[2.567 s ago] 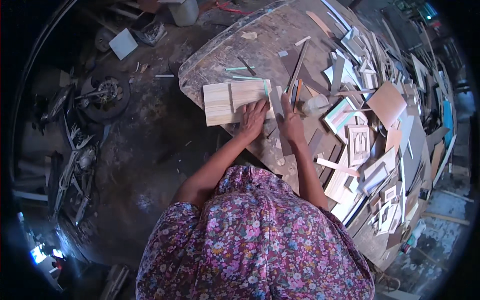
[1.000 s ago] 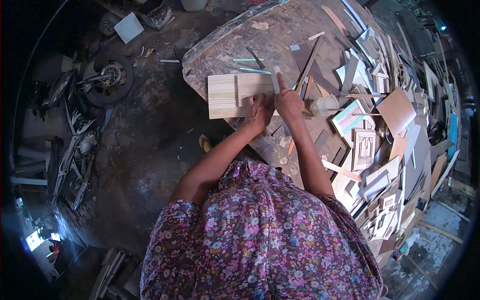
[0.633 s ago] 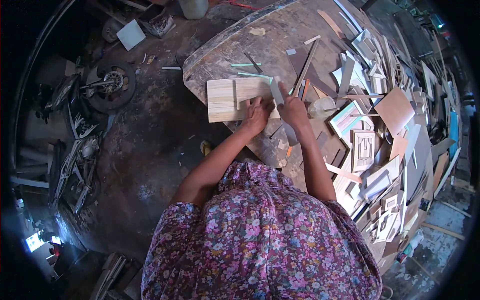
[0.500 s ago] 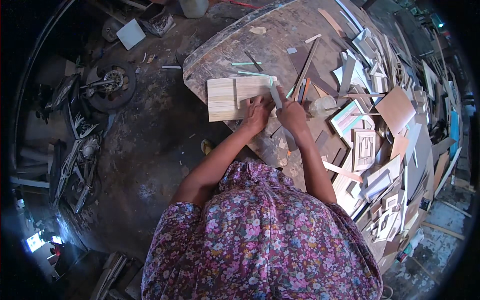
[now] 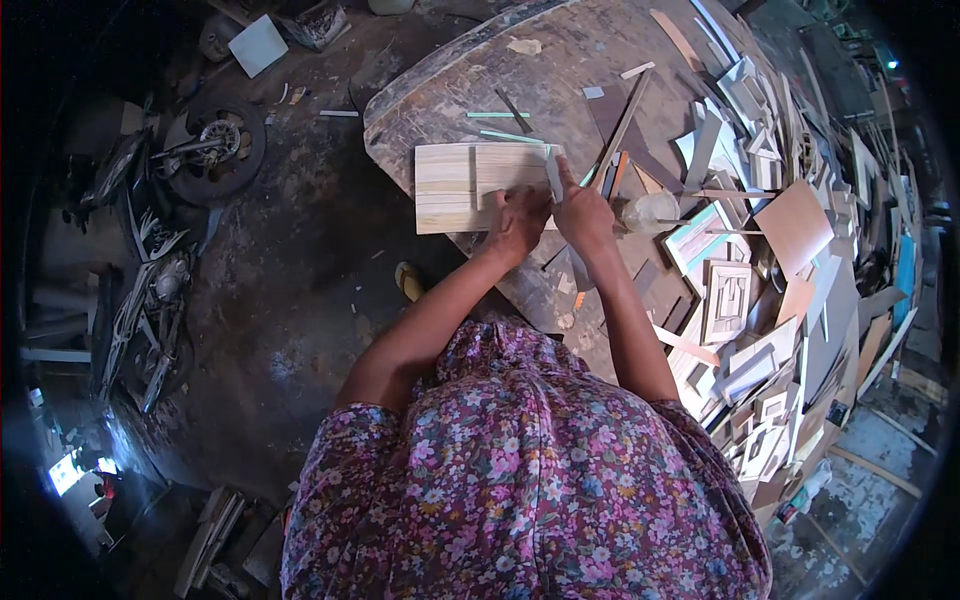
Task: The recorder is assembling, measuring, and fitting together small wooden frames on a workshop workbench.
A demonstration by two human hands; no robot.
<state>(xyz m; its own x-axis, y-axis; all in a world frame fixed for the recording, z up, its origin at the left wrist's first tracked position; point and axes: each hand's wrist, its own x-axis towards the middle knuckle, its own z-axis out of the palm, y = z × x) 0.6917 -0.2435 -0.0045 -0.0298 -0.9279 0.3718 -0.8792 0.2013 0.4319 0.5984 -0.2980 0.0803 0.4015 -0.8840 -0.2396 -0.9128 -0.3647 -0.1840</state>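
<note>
Head view: striped wooden board (image 5: 443,192) laid partly over the edge of the worktable (image 5: 450,108); smaller wooden panel (image 5: 515,165) set on top. Panel touched by left hand (image 5: 517,226), fingers bent; whether anything is gripped cannot be told. Flat grey strip (image 5: 554,174) clamped in right hand (image 5: 585,217), index finger extended, at panel's right end. Green strips (image 5: 498,115) scattered just beyond.

You are in what looks like a woodworking workshop: your scuffed, curved-edged surface (image 5: 440,105) carries light striped wooden boards (image 5: 445,190), a heap of board offcuts (image 5: 704,148) and a small wooden panel frame (image 5: 727,300). To your left, a wheel (image 5: 222,143) and tangled metal machine parts (image 5: 165,285) sit on a dark, stained floor (image 5: 290,300), adding a mechanic's-corner look.
</note>
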